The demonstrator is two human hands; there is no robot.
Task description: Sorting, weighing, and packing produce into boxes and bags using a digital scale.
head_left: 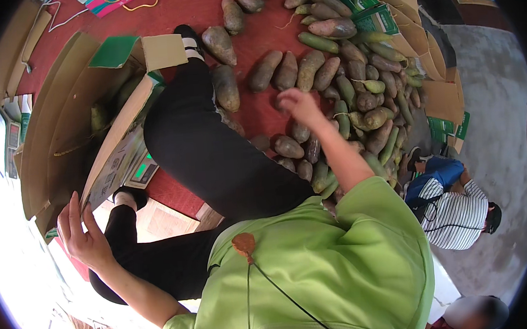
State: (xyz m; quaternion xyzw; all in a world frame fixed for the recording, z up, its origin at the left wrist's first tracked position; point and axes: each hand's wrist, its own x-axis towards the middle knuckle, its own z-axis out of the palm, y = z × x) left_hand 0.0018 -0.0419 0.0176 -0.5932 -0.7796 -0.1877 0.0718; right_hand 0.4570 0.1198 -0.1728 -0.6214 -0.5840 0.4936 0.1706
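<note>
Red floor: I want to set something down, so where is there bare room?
Bare red floor shows between the loose vegetables at the top and the heap to the right; between the open box and the pink-edged package; and, narrower, between the right hand and the black-clad leg. The heap itself is crowded.

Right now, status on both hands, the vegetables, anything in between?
Left hand at edge of cardboard box. Right hand over root vegetables, grip unclear. Black-clad leg between vegetables and box.
</note>
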